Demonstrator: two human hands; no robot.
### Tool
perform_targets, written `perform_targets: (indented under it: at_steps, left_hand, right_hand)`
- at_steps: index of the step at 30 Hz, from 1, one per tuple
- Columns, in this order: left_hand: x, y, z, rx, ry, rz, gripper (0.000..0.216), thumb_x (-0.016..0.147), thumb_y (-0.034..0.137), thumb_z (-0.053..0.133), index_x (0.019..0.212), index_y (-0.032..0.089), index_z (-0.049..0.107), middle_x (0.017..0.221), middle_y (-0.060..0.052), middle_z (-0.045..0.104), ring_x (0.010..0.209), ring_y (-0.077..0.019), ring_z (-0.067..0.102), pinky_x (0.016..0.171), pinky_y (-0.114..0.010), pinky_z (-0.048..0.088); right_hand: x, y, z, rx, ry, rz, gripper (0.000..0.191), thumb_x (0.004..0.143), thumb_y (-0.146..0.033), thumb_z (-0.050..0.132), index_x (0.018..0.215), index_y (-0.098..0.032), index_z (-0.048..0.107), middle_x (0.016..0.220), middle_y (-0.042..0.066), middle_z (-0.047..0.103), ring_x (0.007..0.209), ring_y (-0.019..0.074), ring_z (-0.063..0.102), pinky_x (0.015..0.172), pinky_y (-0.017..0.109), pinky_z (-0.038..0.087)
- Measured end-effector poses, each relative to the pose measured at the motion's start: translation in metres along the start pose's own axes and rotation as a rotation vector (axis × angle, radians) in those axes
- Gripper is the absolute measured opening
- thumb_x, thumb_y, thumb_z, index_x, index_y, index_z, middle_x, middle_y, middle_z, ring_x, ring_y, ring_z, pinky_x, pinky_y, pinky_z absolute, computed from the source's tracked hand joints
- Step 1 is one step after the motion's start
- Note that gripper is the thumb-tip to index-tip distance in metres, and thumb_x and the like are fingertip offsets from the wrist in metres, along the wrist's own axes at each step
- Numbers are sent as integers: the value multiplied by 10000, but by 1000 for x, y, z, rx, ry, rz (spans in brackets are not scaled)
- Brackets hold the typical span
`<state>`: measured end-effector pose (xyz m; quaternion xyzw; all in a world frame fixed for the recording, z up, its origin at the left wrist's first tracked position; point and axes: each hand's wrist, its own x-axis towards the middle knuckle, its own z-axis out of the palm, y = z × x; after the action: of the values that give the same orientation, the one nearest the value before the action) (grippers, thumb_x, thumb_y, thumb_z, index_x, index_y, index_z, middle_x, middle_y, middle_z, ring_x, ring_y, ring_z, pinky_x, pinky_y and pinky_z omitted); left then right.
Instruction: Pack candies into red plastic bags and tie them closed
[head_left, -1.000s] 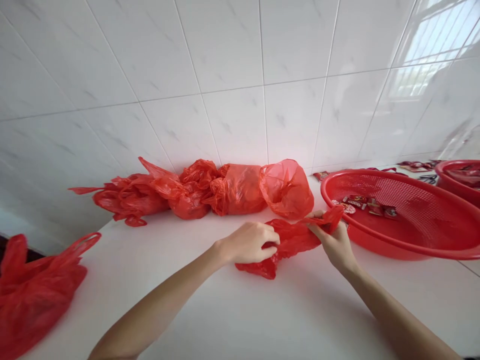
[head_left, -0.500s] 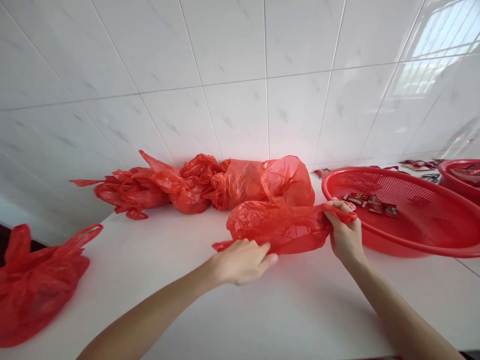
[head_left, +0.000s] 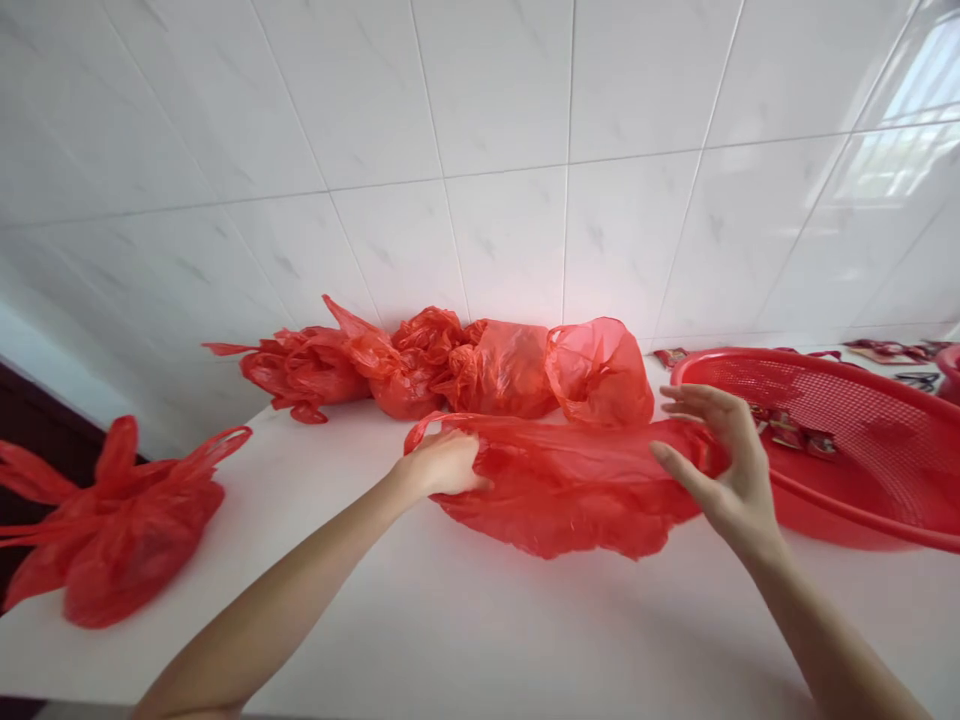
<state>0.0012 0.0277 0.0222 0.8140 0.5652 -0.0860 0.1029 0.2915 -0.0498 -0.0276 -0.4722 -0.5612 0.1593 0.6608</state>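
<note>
A thin red plastic bag (head_left: 570, 480), loose and crumpled, spreads sideways over the white table between my two hands. My left hand (head_left: 446, 463) is at the bag's left end, beside a handle loop, with its fingers closed on the film and partly covered by it. At the other end, my right hand (head_left: 731, 475) has its thumb and fingers spread apart, close around the bag's edge without gripping it. Just behind, another red bag (head_left: 600, 370) stands with its mouth open, against the row of bags.
Filled red bags (head_left: 307, 370) line the tiled wall. Another filled bag (head_left: 142, 530) sits at the table's left edge. On the right, a red perforated basket (head_left: 862, 515) holds several small snack packets (head_left: 795, 432). More packets (head_left: 892, 350) lie behind it.
My right hand has let go of the bag and opened. My left hand has moved left into the bag's end, and the bag is spread wider. The view has turned left.
</note>
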Motion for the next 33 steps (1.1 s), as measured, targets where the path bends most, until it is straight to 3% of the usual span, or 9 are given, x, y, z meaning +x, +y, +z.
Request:
perform_targets:
  at_steps: [3,6,10,12,17,21,26,29,33]
  left_hand:
    - [-1,6,3,-20,-1,48,153,727,323,669,823,206,687,838,-73,714,760,-268,670,610,-305,443]
    - [2,9,6,-11,-15,52,196,765,359,654,835,181,696,868,-111,720,819,-308,676,669,-346,467]
    - [3,10,12,-7,-57,84,154,776,330,632,757,188,688,853,-100,723,842,-302,683,705,-345,475]
    - [4,6,17,-20,-76,94,113,766,299,634,758,200,689,842,-74,725,815,-268,686,679,-313,472]
    - [10,-15,26,-8,-72,50,134,666,289,721,657,193,628,720,-45,672,739,-249,664,575,-275,422]
    - [3,-15,23,-27,-65,80,133,716,323,694,759,202,661,772,-40,690,762,-231,668,589,-262,428]
    - [-18,11,18,0,25,359,356,915,336,529,1238,231,635,1040,-102,714,930,-283,685,731,-330,477]
    - [-15,23,24,69,27,521,335,966,177,411,1152,224,686,1022,-99,706,894,-257,693,746,-330,482]
    - [12,18,36,154,40,462,260,912,100,479,972,167,723,1038,-139,718,1015,-289,683,867,-366,490]
  right_hand:
    - [-4,-29,1,-211,-72,-417,537,837,-236,710,1336,-276,516,1359,128,586,1240,308,575,1013,492,479]
    - [-11,-46,15,-393,-404,-728,420,901,-112,569,1294,-262,566,1194,107,694,1099,263,649,990,466,490]
    - [-24,-28,41,-741,-981,-636,361,837,48,421,907,-200,673,766,43,711,868,215,674,1090,498,427]
    - [-29,-10,49,-939,-1103,-549,380,772,83,428,851,-187,683,721,43,701,896,234,678,1150,566,345]
    - [-26,17,47,-1127,-989,-389,187,850,-113,593,915,-191,750,979,112,751,1053,319,667,1202,696,72]
    - [-15,15,41,-1159,-1029,-327,292,828,-287,711,1099,-184,748,1276,173,677,1166,351,629,1196,710,77]
    - [-10,10,44,-1116,-1121,-294,406,830,-153,646,1231,-177,707,1425,167,599,1316,383,533,1196,723,81]
    - [-12,10,47,-1064,-1141,-327,446,823,-6,496,1163,-179,728,1448,136,590,1314,357,542,1196,727,61]
    - [-16,9,48,-981,-1174,-351,474,791,60,406,1012,-182,748,1324,103,675,1340,338,520,1197,723,80]
